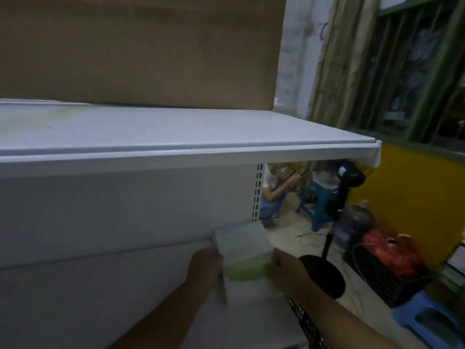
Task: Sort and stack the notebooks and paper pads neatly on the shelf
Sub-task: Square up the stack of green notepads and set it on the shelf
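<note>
The whole head view is smeared by motion, so edges and fine detail are soft. The front lip of the upper shelf point(151, 159) cuts across the middle and hides most of the back panel behind it. A cardboard box point(141, 46) stands on that shelf, its top and left side cut off by the frame.

On the lower shelf point(100, 285), at its far right corner by the slotted upright, sits the stack of pads point(242, 248). It is pale grey on top, with a green band along its near edge. How many pads it holds cannot be made out.

The left hand point(205, 265) lies against the stack's left side and the right hand point(281, 264) against its right side, both touching it. The fingers are blurred, so I cannot tell whether they are spread, curled round the stack or only pressing.

On the floor to the right, a black crate point(377, 280) holds a red bag point(392, 250). A clear water jug point(352, 222) stands beyond it, near a black fan point(324, 275). Farther off, a crouching person point(274, 192), head hidden by the shelf, is beside a blue stool point(314, 210).
</note>
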`<state>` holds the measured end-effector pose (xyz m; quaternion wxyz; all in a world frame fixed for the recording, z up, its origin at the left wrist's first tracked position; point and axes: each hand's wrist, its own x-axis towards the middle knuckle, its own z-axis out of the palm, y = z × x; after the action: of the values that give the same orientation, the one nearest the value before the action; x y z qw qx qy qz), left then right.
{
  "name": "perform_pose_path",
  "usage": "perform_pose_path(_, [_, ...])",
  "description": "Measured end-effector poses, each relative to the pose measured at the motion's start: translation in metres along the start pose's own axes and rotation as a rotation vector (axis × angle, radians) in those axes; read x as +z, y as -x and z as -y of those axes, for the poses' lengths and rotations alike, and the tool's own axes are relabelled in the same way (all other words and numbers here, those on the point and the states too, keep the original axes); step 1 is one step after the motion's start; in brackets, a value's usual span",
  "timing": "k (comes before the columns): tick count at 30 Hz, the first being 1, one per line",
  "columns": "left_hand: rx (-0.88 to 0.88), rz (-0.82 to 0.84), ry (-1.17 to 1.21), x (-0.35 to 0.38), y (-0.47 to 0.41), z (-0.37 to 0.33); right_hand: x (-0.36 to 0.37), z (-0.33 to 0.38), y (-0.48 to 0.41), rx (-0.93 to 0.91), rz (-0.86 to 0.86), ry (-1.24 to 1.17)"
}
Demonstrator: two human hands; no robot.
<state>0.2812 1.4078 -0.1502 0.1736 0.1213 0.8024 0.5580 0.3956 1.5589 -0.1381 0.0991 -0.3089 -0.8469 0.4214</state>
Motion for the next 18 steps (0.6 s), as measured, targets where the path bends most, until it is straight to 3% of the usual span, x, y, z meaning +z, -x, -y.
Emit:
perform_pose_path(3, [0.062, -0.053, -0.102, 0.009, 0.007, 0.024, 0.012, -0.017, -0.007, -0.028, 0.093, 0.072])
perform_pose_path(8, [0.055, -0.062, -0.117, 0.006, 0.007, 0.016, 0.014, -0.022, -0.011, -0.044, 0.107, 0.125])
perform_pose_path(11, [0.129, 0.025, -0.360, -0.010, 0.023, 0.005, 0.013, -0.018, -0.007, -0.121, 0.080, 0.228])
perform_pose_path(13, [0.192, 0.065, -0.573, -0.034, 0.042, 0.001, 0.004, -0.003, -0.002, -0.147, 0.112, 0.476])
perform_pose_path(15, [0.249, 0.064, -0.826, -0.073, 0.061, 0.003, 0.004, 0.020, 0.001, -0.288, -0.004, 0.732])
perform_pose_path(18, [0.183, 0.021, -0.978, -0.160, 0.092, 0.012, 0.038, 0.080, 0.020, -0.470, -0.063, 0.890])
